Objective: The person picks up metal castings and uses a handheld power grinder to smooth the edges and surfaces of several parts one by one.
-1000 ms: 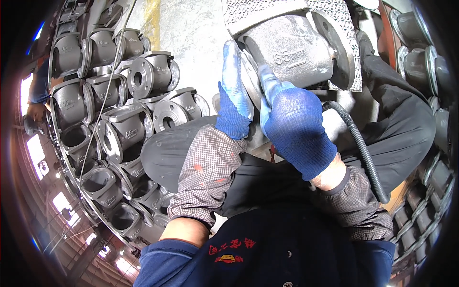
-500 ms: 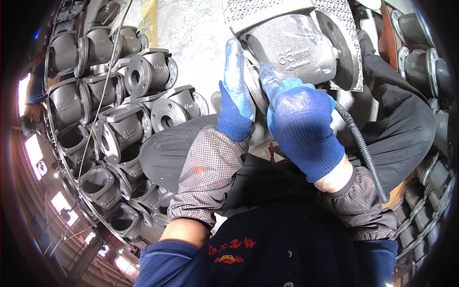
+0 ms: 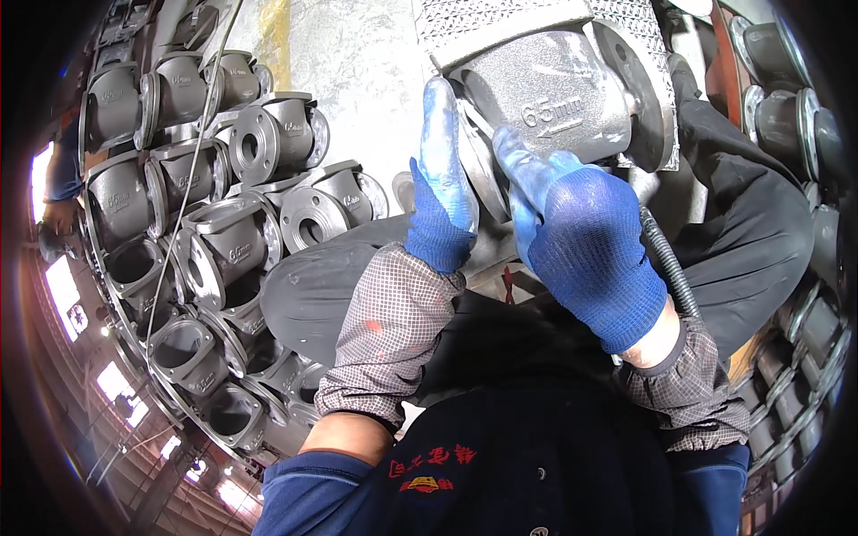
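Note:
A grey cast valve body [image 3: 563, 107] with round flanges rests on a checker-plate stand [image 3: 465, 27] at top centre. My left hand [image 3: 440, 201], in a blue glove, lies flat along the casting's left flange with fingers straight and pressed against it. My right hand [image 3: 585, 246], also gloved in blue, is curled against the near side of the casting, its fingertips reaching between flange and body. A black ribbed hose [image 3: 666, 268] comes out from behind this hand; whatever it feeds is hidden under the glove.
Several similar grey valve castings [image 3: 232, 241] are stacked in rows on the left, and more [image 3: 786, 116] line the right edge. My dark-trousered knees [image 3: 313, 286] spread below the stand. Another person's arm in a blue sleeve [image 3: 63, 179] shows at far left.
My right hand has slid slightly right and down along the casting. The left hand stays pressed on the flange. The casting sits a little higher in view.

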Tool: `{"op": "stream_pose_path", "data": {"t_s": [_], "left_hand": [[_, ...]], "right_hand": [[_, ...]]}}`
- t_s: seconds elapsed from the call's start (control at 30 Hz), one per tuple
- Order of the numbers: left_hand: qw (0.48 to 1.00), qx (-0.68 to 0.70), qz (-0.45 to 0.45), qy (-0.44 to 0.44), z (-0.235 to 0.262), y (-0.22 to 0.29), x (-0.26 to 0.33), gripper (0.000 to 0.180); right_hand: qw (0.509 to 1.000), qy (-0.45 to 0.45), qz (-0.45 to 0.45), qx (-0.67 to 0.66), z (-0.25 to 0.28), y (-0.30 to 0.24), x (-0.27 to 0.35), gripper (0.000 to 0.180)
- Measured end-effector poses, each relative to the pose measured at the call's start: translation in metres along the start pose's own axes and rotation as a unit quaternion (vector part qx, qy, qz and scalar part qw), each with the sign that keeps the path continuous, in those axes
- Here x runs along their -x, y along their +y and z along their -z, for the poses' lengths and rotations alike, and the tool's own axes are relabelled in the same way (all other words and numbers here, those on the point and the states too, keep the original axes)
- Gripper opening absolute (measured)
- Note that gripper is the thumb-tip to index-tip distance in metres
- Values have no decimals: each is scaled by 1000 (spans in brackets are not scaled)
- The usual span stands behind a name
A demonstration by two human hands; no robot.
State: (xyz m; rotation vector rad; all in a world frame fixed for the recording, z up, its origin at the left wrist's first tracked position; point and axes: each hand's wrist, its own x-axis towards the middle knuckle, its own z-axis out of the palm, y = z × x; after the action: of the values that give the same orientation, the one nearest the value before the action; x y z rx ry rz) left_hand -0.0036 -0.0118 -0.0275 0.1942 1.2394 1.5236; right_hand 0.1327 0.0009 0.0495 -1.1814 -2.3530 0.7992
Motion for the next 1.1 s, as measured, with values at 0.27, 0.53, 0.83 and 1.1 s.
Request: {"op": "stream_pose_path", "data": {"t_s": [0.27,0.53,0.83,1.1], "left_hand": [[998,0,55,5,-9,10,6,52],[998,22,42,39,-6,7,3,45],[997,-72,-29,-5,-4,4,2,50],[997,-12,67,40,-12,15,7,42]], "right_hand": [[999,28,45,-10,-8,14,0,20],[994,36,38,-99,-7,17,4,28],[998,-22,29,-58,5,12,-7,25],[989,20,138,-39,-3,34,-13,25]]}}
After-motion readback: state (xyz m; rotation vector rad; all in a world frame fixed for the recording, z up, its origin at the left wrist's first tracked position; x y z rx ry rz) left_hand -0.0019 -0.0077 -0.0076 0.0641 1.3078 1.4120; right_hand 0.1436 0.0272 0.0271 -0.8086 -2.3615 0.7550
